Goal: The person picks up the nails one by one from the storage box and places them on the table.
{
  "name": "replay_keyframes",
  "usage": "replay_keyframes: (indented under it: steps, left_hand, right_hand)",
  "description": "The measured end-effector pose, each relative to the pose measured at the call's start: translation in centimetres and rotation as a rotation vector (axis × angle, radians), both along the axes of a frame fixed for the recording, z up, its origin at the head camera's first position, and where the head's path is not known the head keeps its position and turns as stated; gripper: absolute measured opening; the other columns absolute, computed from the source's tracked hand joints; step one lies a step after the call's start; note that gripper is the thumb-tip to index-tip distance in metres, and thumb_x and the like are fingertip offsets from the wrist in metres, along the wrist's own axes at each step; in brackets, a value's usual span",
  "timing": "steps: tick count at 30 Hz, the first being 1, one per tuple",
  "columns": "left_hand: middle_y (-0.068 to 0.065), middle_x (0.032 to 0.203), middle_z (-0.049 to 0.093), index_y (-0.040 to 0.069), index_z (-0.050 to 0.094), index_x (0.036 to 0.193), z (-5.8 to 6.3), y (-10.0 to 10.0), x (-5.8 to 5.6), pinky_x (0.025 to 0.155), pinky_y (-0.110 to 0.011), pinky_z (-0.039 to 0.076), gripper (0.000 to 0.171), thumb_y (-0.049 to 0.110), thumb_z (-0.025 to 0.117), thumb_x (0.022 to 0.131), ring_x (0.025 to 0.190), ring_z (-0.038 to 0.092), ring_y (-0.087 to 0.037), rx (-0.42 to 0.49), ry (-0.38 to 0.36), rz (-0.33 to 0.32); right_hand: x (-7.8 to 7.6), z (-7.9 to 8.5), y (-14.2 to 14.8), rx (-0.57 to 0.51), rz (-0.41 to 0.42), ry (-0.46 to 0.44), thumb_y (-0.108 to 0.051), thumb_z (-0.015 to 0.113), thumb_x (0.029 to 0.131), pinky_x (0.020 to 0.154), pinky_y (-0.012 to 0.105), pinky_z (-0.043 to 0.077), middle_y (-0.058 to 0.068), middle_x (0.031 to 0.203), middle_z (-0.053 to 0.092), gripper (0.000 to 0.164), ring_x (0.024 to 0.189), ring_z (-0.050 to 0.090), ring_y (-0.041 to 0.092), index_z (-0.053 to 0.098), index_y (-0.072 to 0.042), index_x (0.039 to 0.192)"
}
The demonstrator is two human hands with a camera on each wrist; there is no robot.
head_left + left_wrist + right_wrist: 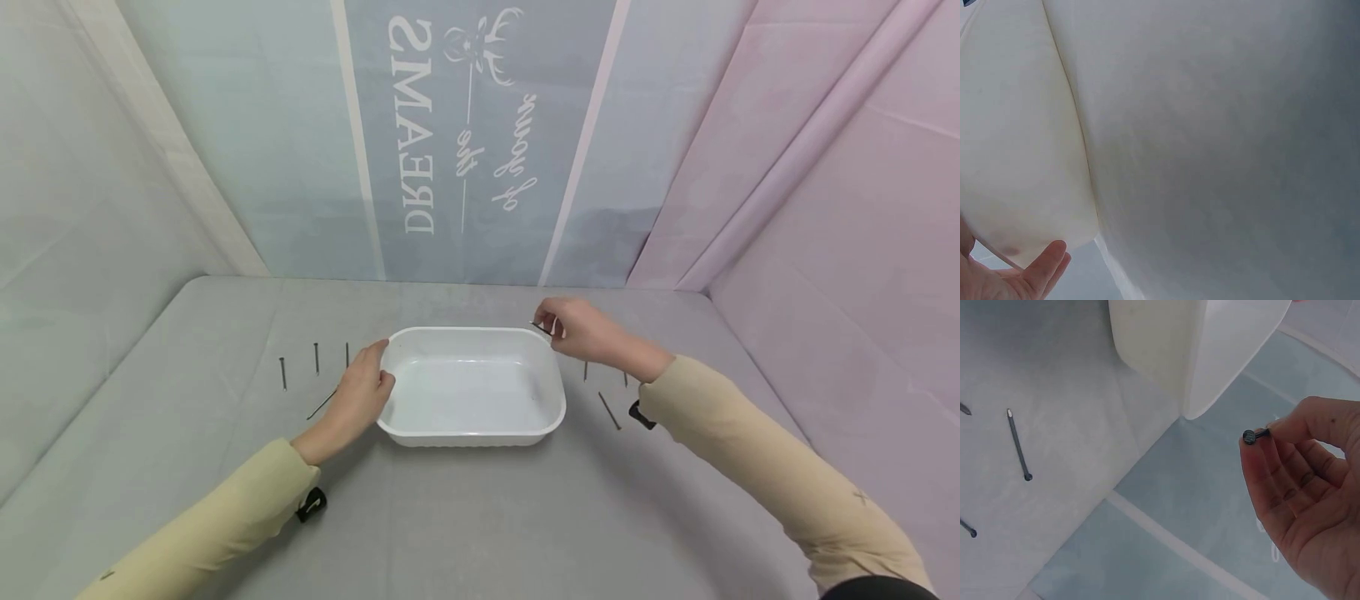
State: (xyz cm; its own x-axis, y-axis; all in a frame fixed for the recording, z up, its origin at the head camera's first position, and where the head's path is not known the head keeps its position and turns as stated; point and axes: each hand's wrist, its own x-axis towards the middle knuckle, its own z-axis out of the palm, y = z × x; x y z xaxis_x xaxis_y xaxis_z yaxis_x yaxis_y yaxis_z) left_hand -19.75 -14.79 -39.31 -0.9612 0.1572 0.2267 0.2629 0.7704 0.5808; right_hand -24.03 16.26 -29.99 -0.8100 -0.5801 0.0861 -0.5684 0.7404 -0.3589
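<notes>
A white rectangular plastic basin [471,435] stands in the middle of the table. At its left side my left hand [363,392] grips the rim, thumb on the inner side and fingers along the outside; the left wrist view shows fingertips [1054,255] against the basin wall [1022,125]. Over by the basin's far right corner, my right hand [573,327] pinches a dark nail [1257,435] between thumb and fingertips. The nail's round head pokes out past the fingers, and its shaft is partly covered by them. The basin floor [465,396] shows bare white.
Several nails [317,358] lie on the grey table left of the basin, one slanted [322,404] near my left wrist. More lie to the right, including a slanted nail [609,410] below my right forearm. Printed fabric walls [465,167] enclose the back and sides.
</notes>
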Motion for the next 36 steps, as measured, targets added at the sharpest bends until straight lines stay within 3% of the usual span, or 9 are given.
replay_keyframes:
  steps: [10,19,36]
  left_hand:
    - [-0.030,0.120,0.048,-0.012,0.036,0.130,-0.1,-0.1,0.0,0.075,-0.040,0.051,0.047,-0.002,0.045,0.085,0.095,0.054,-0.030,0.000,0.007,-0.004]
    - [-0.029,0.120,0.048,-0.011,0.036,0.131,-0.1,0.0,0.0,0.075,-0.040,0.050,0.047,-0.001,0.046,0.086,0.094,0.053,-0.029,0.000,-0.009,0.004]
    - [-0.029,0.122,0.047,-0.012,0.037,0.131,-0.1,0.0,0.0,0.075,-0.040,0.050,0.047,-0.002,0.046,0.085,0.093,0.052,-0.029,0.007,-0.005,0.000]
  right_hand:
    - [0.4,-0.2,2.1,-0.045,-0.076,-0.016,0.012,0.054,0.071,0.063,0.029,0.049,0.009,0.082,0.059,0.028,0.076,0.057,0.020,0.058,0.006,0.098]
    - [0.9,-0.4,3.8,-0.057,-0.165,-0.021,0.009,0.057,0.074,0.067,0.035,0.050,0.016,0.089,0.060,0.028,0.081,0.058,0.025,0.056,0.007,0.102]
    - [1.9,-2.0,7.0,-0.133,-0.323,-0.005,0.006,0.056,0.075,0.066,0.036,0.050,0.017,0.087,0.059,0.029,0.080,0.059,0.028,0.055,0.008,0.103]
